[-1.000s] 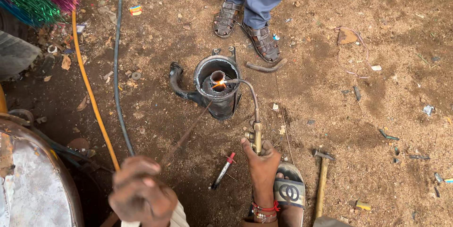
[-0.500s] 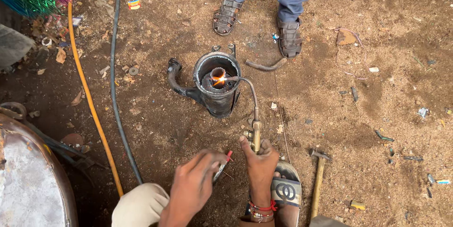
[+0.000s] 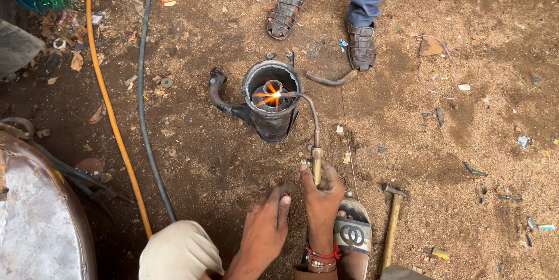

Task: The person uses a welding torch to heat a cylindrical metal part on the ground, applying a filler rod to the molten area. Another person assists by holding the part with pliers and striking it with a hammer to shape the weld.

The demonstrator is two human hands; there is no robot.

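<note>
My right hand point(image 3: 322, 198) grips the brass handle of a gas torch point(image 3: 315, 140). Its curved tube reaches up into a black metal cylinder with a bent pipe point(image 3: 269, 102) standing on the dirt, and an orange flame point(image 3: 271, 96) burns inside the cylinder. My left hand point(image 3: 265, 227) is down on the ground just left of the right hand, fingers curled over a small red and white pen-like object that is mostly hidden. My knee point(image 3: 180, 251) shows at the bottom.
Another person's sandalled feet point(image 3: 326, 24) stand just beyond the cylinder. An orange hose point(image 3: 113, 123) and a dark hose point(image 3: 145, 117) run along the left. A hammer point(image 3: 393, 222) lies at right, a curved metal piece point(image 3: 332, 79) near the cylinder, a metal drum point(image 3: 35, 216) at lower left.
My left hand came down from near my knee to the ground and closed over the pen-like object. The other person shifted their feet. The torch stays in the cylinder.
</note>
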